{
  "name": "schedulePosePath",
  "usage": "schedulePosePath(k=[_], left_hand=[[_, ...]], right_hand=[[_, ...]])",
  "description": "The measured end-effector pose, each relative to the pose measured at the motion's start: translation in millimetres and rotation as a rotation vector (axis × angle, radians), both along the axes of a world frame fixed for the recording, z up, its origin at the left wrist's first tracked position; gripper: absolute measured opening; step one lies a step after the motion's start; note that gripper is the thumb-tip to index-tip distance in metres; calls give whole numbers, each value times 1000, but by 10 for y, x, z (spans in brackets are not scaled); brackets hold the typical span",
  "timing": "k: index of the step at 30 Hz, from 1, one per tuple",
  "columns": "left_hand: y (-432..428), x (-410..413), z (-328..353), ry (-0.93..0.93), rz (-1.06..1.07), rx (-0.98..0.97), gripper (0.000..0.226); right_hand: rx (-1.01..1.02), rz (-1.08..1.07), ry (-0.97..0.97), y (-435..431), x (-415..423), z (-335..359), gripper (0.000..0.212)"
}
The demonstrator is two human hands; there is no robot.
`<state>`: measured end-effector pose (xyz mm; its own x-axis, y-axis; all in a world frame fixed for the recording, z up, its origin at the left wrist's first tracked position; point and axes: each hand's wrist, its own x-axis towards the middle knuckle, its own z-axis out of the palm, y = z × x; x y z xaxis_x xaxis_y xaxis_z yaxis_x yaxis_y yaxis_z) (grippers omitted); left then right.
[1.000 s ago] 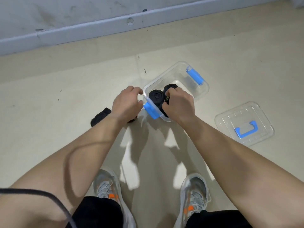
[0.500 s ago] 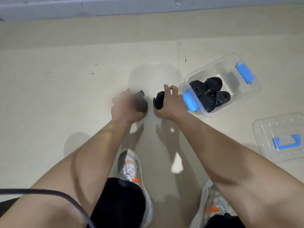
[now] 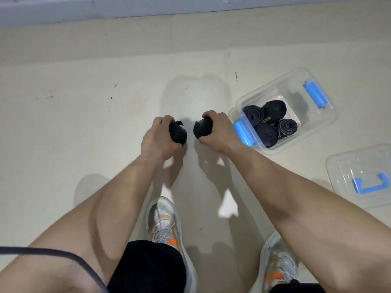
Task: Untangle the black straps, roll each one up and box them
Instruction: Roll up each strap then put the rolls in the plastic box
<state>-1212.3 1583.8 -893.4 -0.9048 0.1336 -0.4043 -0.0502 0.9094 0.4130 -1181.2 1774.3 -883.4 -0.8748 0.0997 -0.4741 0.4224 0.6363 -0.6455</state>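
My left hand (image 3: 157,140) grips a rolled black strap (image 3: 177,133) just above the floor. My right hand (image 3: 218,132) grips a second rolled black strap (image 3: 202,127) a short gap to the right of the first. Right of my right hand stands a clear plastic box (image 3: 317,125) with blue handles. Inside it lie several rolled black straps (image 3: 268,121), packed together at its near end.
The box's clear lid (image 3: 347,166) with a blue handle lies on the floor at the right edge. My two shoes (image 3: 163,223) stand below my arms. A grey wall base (image 3: 105,7) runs along the top. A dark cable (image 3: 53,253) crosses the lower left.
My right hand left the box and took a roll from the floor. My left hand closed on the other roll. The view shifted, so the box now sits further right.
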Motion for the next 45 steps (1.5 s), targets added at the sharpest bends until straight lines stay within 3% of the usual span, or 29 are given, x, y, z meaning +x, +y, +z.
schedulePosePath(k=[3,8,15,21,28,31,36,41,45], left_hand=[[128,-35,287,73,30,38,46],[611,-135,848,156,18,123,62],[1724,-219,1301,206,-195,298,64],[2605,-285,1099,174,-389,278,65],[3124,-385,610,186,-456,303,59],[3214,-432,445,238,-509,255,59],[3235,-433,248,355,-595,106,55],[3247,-452,-58,684,-796,-58,40],[3381,-514,10,614,-966,-210,46]], right_hand=[[-51,-66,138,202,74,325,66],[-44,-274,267,806,255,855,62],[161,-465,314,1888,614,1078,65],[189,-509,264,2391,724,879,67],[252,-443,202,2475,637,463,64],[358,-424,271,2435,634,275,60],[564,-322,221,2337,521,171,52],[724,-273,117,2214,448,41,51],[682,-271,25,2240,383,15,43]])
